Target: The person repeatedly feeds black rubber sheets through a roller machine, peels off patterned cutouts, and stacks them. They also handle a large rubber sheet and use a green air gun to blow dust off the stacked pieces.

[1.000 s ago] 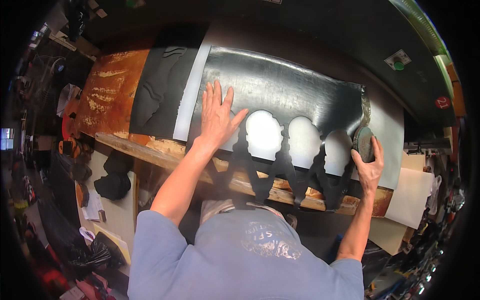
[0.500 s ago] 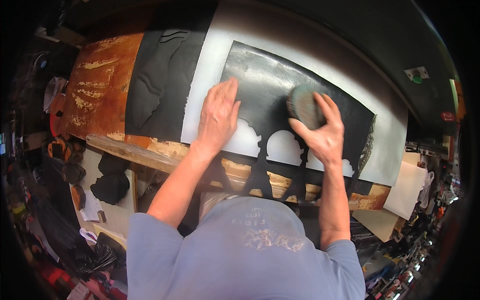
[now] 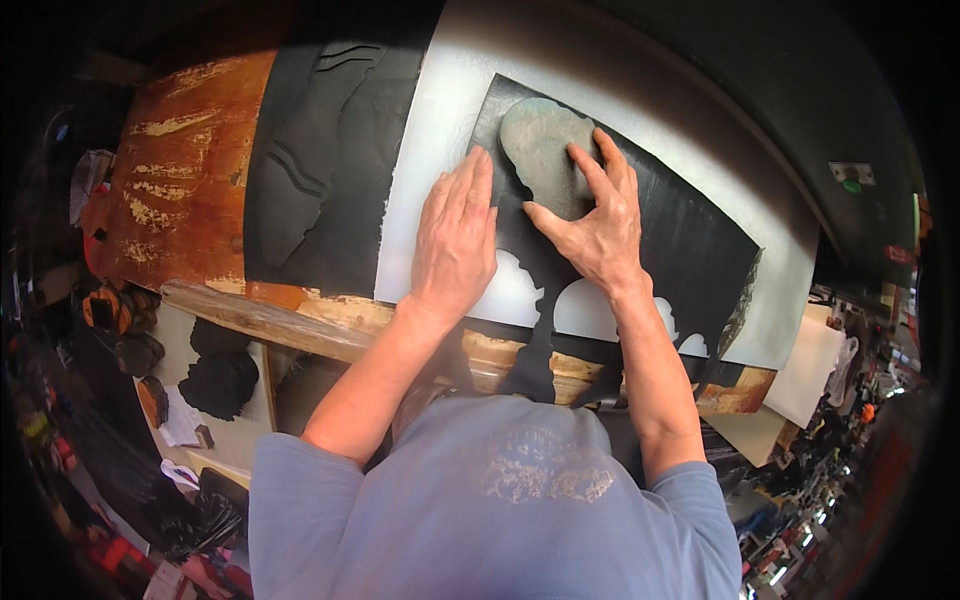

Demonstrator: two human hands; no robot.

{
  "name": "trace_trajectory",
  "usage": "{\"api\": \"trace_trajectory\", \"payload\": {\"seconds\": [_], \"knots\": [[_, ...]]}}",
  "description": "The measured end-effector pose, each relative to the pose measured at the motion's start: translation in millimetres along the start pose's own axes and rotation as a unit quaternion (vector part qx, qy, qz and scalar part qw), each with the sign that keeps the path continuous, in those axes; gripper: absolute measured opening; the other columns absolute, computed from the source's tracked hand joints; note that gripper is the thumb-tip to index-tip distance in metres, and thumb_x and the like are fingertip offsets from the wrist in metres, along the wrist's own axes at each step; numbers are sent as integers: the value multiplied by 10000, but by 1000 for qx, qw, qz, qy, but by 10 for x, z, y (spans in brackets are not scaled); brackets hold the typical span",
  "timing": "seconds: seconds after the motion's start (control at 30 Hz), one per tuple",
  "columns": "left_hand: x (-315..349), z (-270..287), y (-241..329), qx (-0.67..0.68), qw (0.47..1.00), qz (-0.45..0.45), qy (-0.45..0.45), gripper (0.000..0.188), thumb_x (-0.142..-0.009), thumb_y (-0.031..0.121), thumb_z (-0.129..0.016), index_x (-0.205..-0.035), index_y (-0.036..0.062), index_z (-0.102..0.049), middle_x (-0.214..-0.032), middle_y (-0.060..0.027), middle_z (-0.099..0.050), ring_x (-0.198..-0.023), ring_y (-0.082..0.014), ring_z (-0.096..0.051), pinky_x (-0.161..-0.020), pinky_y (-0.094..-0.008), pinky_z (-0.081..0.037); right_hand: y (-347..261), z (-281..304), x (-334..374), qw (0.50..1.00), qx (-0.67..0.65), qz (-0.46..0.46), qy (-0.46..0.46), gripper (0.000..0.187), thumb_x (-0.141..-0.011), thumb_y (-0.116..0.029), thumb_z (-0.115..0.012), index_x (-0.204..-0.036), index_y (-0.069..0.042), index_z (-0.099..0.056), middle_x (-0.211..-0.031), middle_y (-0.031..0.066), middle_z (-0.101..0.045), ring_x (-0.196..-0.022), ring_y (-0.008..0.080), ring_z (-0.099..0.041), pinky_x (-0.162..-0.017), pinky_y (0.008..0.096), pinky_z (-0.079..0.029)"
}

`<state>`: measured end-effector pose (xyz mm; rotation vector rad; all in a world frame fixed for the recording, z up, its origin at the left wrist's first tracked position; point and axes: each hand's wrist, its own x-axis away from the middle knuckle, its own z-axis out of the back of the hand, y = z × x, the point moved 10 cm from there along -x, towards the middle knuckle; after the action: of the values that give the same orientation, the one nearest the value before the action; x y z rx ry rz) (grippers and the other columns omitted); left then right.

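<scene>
A black sheet, seemingly leather (image 3: pixel 690 230), lies on a white board (image 3: pixel 450 90), with rounded, notched cut-outs along its near edge and strips hanging over the front. My right hand (image 3: pixel 605 225) grips the side of a grey-green cutting die (image 3: pixel 545 150), thumb at its near end and fingers along its right edge. The die rests on or just over the sheet's far left part; any small gap cannot be made out. To the left, my left hand (image 3: pixel 458 235) lies flat across the sheet's left edge, fingers straight and together, holding nothing.
Left of the white board are a black panel (image 3: pixel 345 190) with raised shapes and a worn orange-brown board (image 3: pixel 190 190). A wooden rail (image 3: pixel 270 322) runs along the front. Below it sit stacked black pieces (image 3: pixel 220 380). A dark machine part with a green button (image 3: pixel 851 186) is at right.
My right hand has carried the die left and away from me, from mid-sheet to the far left part. The black sheet has shifted slightly right, and my left hand has moved with it.
</scene>
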<state>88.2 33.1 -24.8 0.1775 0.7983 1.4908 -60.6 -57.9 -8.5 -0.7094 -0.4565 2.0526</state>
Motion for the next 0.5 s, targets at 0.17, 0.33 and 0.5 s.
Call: {"api": "trace_trajectory", "payload": {"seconds": [0.17,0.33,0.5], "knots": [[-40,26,42,6,1000,-1,17,704,-951,-38,-646,-1598,-65,-369,-1557,-279,-512,-1389,-448,-539,-1177,-527,-428,-137,-46,24,999,11,-44,22,712,-661,-265,-933,-1259,58,-720,-1497,371,-503,-1274,490,-553,-1038,531,-528],[-69,36,73,14,999,-3,29,715,-930,-83,-641,-1593,-70,-372,-1505,-277,-557,-1338,-464,-567,-1143,-517,-459,-166,-61,54,999,15,-25,46,721,-651,-256,-941,-1259,64,-721,-1473,402,-502,-1229,506,-560,-1004,537,-537],[-27,-19,18,6,1000,11,29,698,-917,-83,-662,-1572,-59,-421,-1474,-270,-587,-1311,-451,-586,-1111,-495,-486,-217,-52,34,996,42,-7,84,739,-637,-278,-969,-1271,5,-712,-1475,337,-540,-1207,465,-593,-983,507,-557]]}}
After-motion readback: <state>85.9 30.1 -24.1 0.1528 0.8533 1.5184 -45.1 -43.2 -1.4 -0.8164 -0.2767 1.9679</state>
